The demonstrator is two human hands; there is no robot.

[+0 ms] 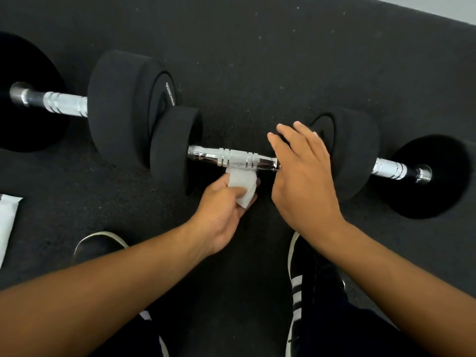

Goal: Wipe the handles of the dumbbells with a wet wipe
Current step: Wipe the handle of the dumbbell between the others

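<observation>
Three black dumbbells lie in a row on the dark rubber floor. The middle dumbbell has a chrome knurled handle (233, 160) between two black weights. My left hand (221, 215) pinches a folded white wet wipe (242, 186) against the near underside of that handle. My right hand (304, 173) lies flat with fingers spread on the handle's right end and the right weight (355, 150), holding nothing. The left dumbbell's handle (64, 103) and the right dumbbell's handle (390, 168) are bare.
A white wipe packet (6, 222) lies at the left edge of the floor. My two black shoes with white trim (304, 274) stand close below the middle dumbbell. A pale wall strip (438, 6) runs along the top right.
</observation>
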